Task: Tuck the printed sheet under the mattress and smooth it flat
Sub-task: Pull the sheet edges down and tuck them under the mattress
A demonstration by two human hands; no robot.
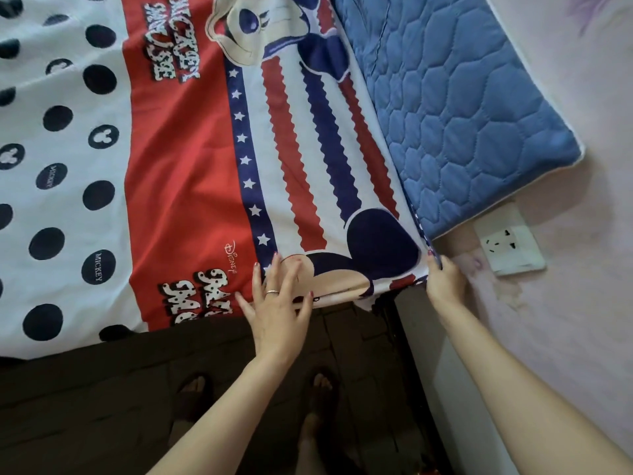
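The printed sheet (pixel 212 159) lies spread over the bed, its red band and striped panel running to the near edge, where the cloth ends along the dark bed frame (pixel 191 351). At the bed's near right corner, by the wall, the sheet's corner is gathered. The right hand (pixel 443 281) pinches that corner, fingers curled round the fabric and drawing it down beside the frame. The left hand (pixel 279 305) rests flat on the sheet at the near edge, fingers spread and straight, holding nothing, pressing the cloth.

The step in hand looks like the corner tuck: one hand anchors, the other pulls the slack. Next the gathered corner probably needs pushing under the mattress, though the mattress edge itself is hidden by cloth, so how much is already tucked cannot be told. Then a sweep along the near edge would flatten the creases.

A blue quilted pad (pixel 455 108) stands against the wall (pixel 582 200) above a socket (pixel 507 246). No containers show.
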